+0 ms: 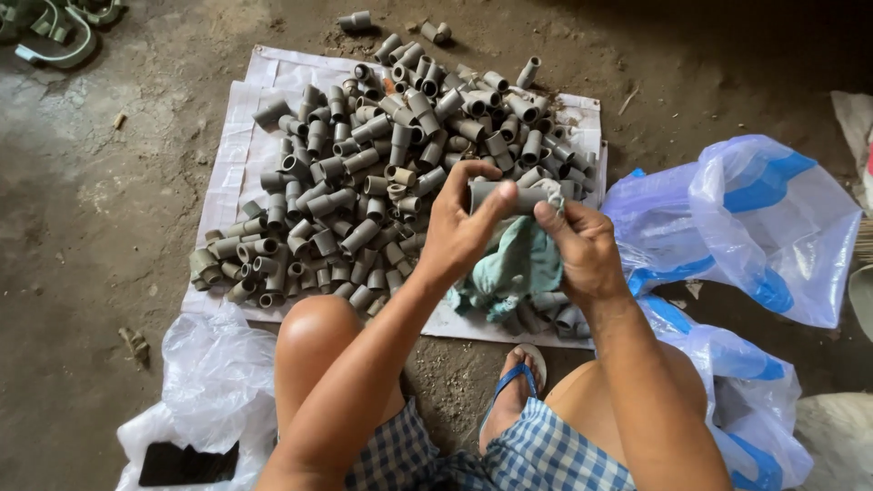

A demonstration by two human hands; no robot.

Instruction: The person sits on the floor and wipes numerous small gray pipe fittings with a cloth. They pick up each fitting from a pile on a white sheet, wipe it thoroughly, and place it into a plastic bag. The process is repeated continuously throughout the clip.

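Note:
My left hand (459,223) grips one end of a grey plastic pipe fitting (516,197), held level above the pile. My right hand (582,247) presses a pale green cloth (516,268) against the fitting's other end, and the rag hangs down between both hands. Below and beyond them lies a big heap of grey pipe fittings (382,173) on a white sheet (238,155) spread over the dirt floor.
Blue and clear plastic bags (746,223) lie to the right. A clear bag (214,373) with a dark phone (186,464) on it sits at the lower left. My knees and a sandalled foot (518,377) are near the sheet's front edge. Curved grey parts (55,27) lie top left.

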